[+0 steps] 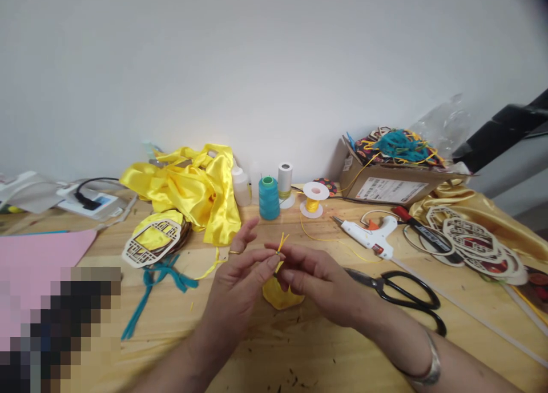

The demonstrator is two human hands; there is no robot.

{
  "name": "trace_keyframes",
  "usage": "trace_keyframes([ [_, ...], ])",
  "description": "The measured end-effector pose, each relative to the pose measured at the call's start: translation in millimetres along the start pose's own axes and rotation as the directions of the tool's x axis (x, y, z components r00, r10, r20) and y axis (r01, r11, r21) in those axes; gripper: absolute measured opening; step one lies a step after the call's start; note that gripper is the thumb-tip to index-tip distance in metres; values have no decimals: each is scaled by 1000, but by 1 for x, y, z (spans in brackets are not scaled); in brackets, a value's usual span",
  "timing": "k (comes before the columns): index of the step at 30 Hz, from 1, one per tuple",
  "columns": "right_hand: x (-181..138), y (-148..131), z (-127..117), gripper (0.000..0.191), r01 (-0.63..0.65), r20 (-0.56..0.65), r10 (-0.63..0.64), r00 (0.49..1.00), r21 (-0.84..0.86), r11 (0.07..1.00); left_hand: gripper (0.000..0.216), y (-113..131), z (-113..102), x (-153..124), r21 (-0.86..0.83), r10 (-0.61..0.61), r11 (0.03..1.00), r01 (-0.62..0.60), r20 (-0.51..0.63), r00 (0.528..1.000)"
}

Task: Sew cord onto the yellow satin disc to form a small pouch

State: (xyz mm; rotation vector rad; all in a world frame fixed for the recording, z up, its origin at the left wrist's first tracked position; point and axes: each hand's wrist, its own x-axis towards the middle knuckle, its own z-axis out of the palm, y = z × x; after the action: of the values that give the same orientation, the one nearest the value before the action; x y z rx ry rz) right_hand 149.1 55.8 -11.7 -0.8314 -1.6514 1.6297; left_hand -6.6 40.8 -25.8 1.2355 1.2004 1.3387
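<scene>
Yellow cord [283,240] pokes up in thin loose ends from the thumb and forefinger of our left hand [240,276], which are pinched on it. Our right hand [319,276] curls against the same spot; whether it grips, we cannot tell. Just below, over the table [257,353], we see a rounded, translucent-looking yellow piece [282,297]. We find a white printed label [391,189] on the cardboard box [411,173], too small to read, and blurred white lettering on a black, red-ended marker [434,239].

Left grip [240,273], right grip [319,274] close together, both pinched; forearms [387,327] angled inward.
</scene>
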Motion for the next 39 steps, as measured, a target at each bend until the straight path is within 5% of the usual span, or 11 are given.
trace_keyframes([
  [5,0,-2,3,18,-19,95,8,995,118,993,8,3,2,1,-173,-82,981,84,23,996],
  [12,-1,4,0,29,-225,50,229,972,-70,972,14,8,1,5,-472,-351,808,352,94,931],
  [23,-4,0,14,29,-316,82,347,934,-258,913,14,9,2,8,-512,-317,817,264,-17,948],
  [30,-11,2,24,31,-361,45,398,916,-336,870,11,12,3,5,-654,-295,688,316,145,944],
  [34,-30,-3,29,28,-365,95,439,893,-417,832,16,15,4,7,-697,-295,647,308,143,945],
  [37,-53,-16,18,21,-281,77,435,897,-659,698,17,14,4,9,-705,-282,654,276,111,953],
  [39,-73,-22,-1,19,-273,-124,326,937,-843,464,15,12,4,9,-708,-271,655,263,105,957],
])
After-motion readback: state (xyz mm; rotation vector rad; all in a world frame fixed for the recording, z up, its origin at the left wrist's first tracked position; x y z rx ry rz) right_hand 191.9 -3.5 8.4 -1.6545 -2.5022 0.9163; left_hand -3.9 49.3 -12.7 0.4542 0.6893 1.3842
